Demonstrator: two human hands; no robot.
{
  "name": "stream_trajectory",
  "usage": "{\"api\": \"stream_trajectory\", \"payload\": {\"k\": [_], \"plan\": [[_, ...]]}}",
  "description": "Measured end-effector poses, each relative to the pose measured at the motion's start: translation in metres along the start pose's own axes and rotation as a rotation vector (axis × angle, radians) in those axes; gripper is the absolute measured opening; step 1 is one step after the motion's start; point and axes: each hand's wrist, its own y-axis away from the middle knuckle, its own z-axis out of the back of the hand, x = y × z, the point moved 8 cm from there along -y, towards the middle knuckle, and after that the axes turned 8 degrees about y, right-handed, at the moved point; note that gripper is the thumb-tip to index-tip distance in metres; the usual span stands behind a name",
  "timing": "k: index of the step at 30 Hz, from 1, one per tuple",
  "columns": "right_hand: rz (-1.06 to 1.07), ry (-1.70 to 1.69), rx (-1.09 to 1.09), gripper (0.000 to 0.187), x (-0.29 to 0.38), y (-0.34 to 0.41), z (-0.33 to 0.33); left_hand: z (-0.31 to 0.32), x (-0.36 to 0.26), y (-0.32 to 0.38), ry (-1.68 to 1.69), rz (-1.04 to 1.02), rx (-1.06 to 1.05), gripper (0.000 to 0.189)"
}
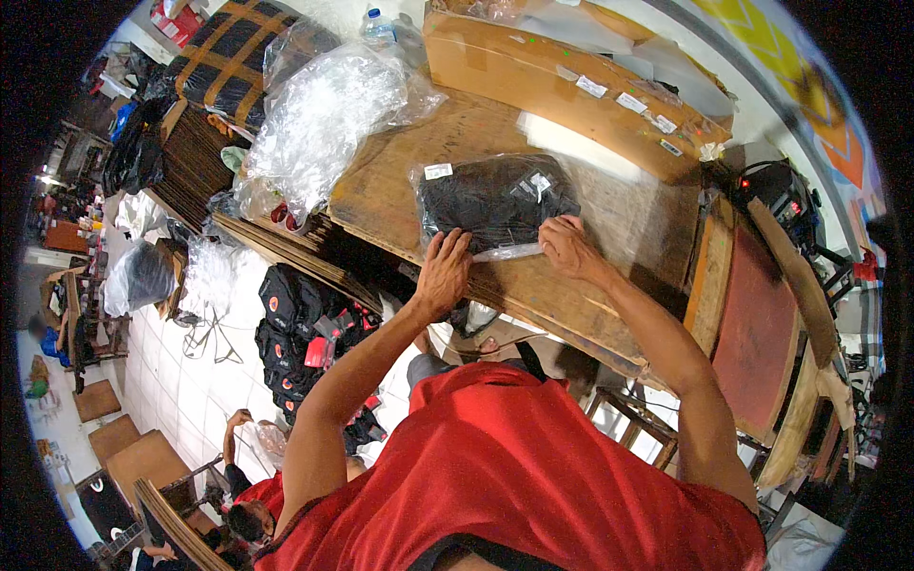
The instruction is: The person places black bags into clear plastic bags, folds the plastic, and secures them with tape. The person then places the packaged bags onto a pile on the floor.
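A dark folded item [493, 203], apparently cloth, lies inside a clear plastic bag [507, 252] on the wooden table [385, 178]. White labels show at its far left and upper right. My left hand [444, 275] rests its fingers on the bag's near left corner; its thumb is mostly hidden, so I cannot tell whether it grips. At the near right corner, the curled fingers of my right hand [569, 246] pinch the bag's edge. Between both hands the plastic flap runs along the near side.
A long cardboard box [557, 78] stands at the table's back. Left of it are heaped clear plastic bags [325, 121] and a water bottle [378, 28]. Stacked cardboard sheets [300, 257] adjoin the table's left side. Black bags [293, 321] lie on the floor, near another person [253, 510].
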Motion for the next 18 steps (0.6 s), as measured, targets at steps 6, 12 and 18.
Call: {"api": "stream_trajectory", "payload": {"k": [6,12,18], "plan": [[0.151,0.221,-0.137,0.011,0.021,0.009,0.011,0.007,0.019,-0.015,0.236,0.001,-0.174,0.021],[0.101,0.172,-0.142,0.02,0.006,-0.003,0.009,0.0,0.028,-0.021,0.29,0.082,-0.186,0.022],[-0.069,0.114,-0.018,0.008,-0.011,-0.025,-0.004,-0.004,0.016,-0.029,0.108,0.15,-0.106,0.03]]}}
